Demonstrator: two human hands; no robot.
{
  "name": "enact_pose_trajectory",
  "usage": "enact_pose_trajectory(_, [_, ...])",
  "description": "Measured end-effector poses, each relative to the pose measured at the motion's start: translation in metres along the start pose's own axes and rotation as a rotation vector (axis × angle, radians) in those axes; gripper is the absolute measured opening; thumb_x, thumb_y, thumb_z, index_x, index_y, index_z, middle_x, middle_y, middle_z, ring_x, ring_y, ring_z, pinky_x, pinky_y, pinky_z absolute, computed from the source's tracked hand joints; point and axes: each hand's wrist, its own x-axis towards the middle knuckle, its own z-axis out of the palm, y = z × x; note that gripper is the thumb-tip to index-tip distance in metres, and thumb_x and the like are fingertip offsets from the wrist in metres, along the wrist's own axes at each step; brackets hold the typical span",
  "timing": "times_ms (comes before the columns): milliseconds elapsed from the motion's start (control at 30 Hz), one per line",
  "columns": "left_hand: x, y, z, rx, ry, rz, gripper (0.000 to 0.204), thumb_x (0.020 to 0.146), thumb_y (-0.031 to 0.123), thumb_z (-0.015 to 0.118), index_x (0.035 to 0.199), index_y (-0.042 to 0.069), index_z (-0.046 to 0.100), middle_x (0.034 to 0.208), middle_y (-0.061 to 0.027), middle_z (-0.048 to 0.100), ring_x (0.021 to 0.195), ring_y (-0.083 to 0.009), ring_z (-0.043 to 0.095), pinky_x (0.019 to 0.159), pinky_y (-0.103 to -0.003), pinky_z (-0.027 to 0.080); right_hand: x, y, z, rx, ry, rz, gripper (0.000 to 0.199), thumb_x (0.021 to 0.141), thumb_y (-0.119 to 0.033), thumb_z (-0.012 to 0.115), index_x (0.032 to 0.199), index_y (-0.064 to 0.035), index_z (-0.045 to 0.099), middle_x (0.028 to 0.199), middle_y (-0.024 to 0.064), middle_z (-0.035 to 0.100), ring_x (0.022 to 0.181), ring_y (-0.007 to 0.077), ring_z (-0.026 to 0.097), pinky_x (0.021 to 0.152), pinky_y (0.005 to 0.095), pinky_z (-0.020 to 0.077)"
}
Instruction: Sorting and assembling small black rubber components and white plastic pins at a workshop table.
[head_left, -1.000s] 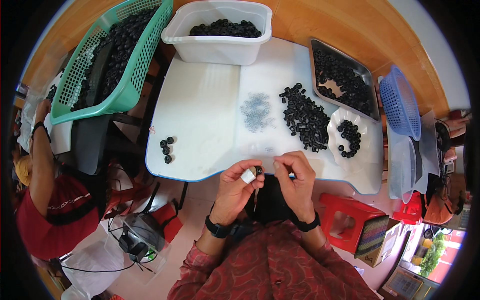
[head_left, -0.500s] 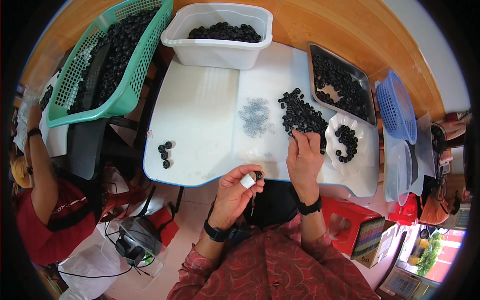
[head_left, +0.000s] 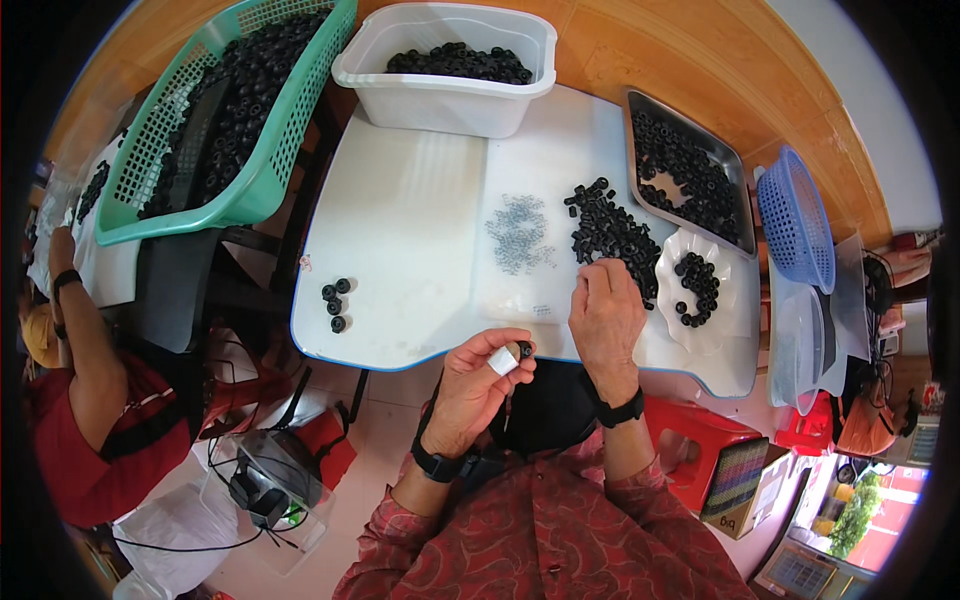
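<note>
Pinching: left hand [head_left: 478,382] holds a small white piece [head_left: 503,361] and one black ring [head_left: 524,349] between thumb and fingertips, just off the near edge of the table [head_left: 400,220].
Reaching: right hand [head_left: 606,312] lies knuckles-up at the near end of the ring pile [head_left: 612,236], fingers curled down; whether it has closed on a ring I cannot tell, as the fingertips are hidden.
Risk, drop: the held ring sits at the very tip of the pinch and beyond the table edge, so a loosened grip would likely send it to the floor.
Risk, scatter: the right hand presses into a loose heap, and a sideways drag could roll rings into the grey bits [head_left: 518,233] nearby or off the near edge.
Risk, mixing: pile, plate [head_left: 672,293] and tray [head_left: 690,172] stand close together, so a nudge could tip rings from one into another.
Risk, sleeve: the right forearm crosses the table edge, so pulling it back could sweep stray rings along.
Count, hands at work: two, each with a dark wristband.
Count, held rings: one seen.
Count, stray rings left of centre [head_left: 334,299]: four, well apart from the pile.
Count, pile: too many to count.
Count, plate: about a dozen rings in a curve.
Count, containers: one green basket [head_left: 270,150], one white tub [head_left: 440,95], one tray, one plate, one blue basket [head_left: 795,220].
Count, other people: one, in red, at the left rim [head_left: 90,400].
</note>
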Motion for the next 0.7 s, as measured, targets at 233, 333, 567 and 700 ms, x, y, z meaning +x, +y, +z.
enact_pose_trajectory(233, [-0.003, 0.000, 0.002, -0.008, 0.007, 0.005, 0.024, 0.099, 0.004, 0.060, 0.121, -0.006, 0.064, 0.110, -0.0150, 0.068, 0.094, -0.0194, 0.066, 0.083, -0.030, 0.058, -0.001, -0.002, -0.004, -0.016, -0.053, -0.035, 0.021, 0.084, 0.000, 0.064, 0.105, -0.0022, 0.067, 0.097, 0.0116, 0.059, 0.085, 0.0305, 0.062, 0.071, 0.0415, 0.0501])
enact_pose_trajectory(333, [-0.004, 0.000, 0.002, -0.009, 0.005, 0.002, 0.025, 0.099, 0.004, 0.060, 0.121, -0.006, 0.064, 0.109, -0.0146, 0.068, 0.094, -0.0192, 0.066, 0.082, -0.029, 0.057, -0.005, -0.006, -0.005, -0.023, -0.087, 0.009, 0.028, 0.086, -0.001, 0.064, 0.114, -0.0008, 0.066, 0.099, 0.0137, 0.057, 0.084, 0.0314, 0.061, 0.071, 0.0418, 0.0505])
enact_pose_trajectory(567, [-0.004, 0.001, 0.003, -0.062, 0.003, -0.012, 0.025, 0.098, 0.005, 0.061, 0.121, -0.005, 0.064, 0.109, -0.0139, 0.067, 0.094, -0.0193, 0.065, 0.080, -0.028, 0.057, -0.011, -0.021, -0.021, 0.635, -0.134, 0.211, 0.024, 0.095, 0.005, 0.056, 0.117, 0.0014, 0.065, 0.101, 0.0113, 0.057, 0.082, 0.0218, 0.063, 0.072, 0.0306, 0.0520])
enact_pose_trajectory(700, [-0.002, 0.002, 0.003, -0.083, 0.008, -0.017, 0.024, 0.098, 0.005, 0.061, 0.121, -0.004, 0.064, 0.107, -0.0132, 0.066, 0.093, -0.0191, 0.065, 0.081, -0.029, 0.056, -0.024, -0.022, -0.028, 1.205, -0.261, 0.545, 0.017, 0.100, -0.001, 0.058, 0.114, 0.0023, 0.065, 0.099, 0.0058, 0.064, 0.082, 0.0109, 0.064, 0.074, 0.0247, 0.0522])
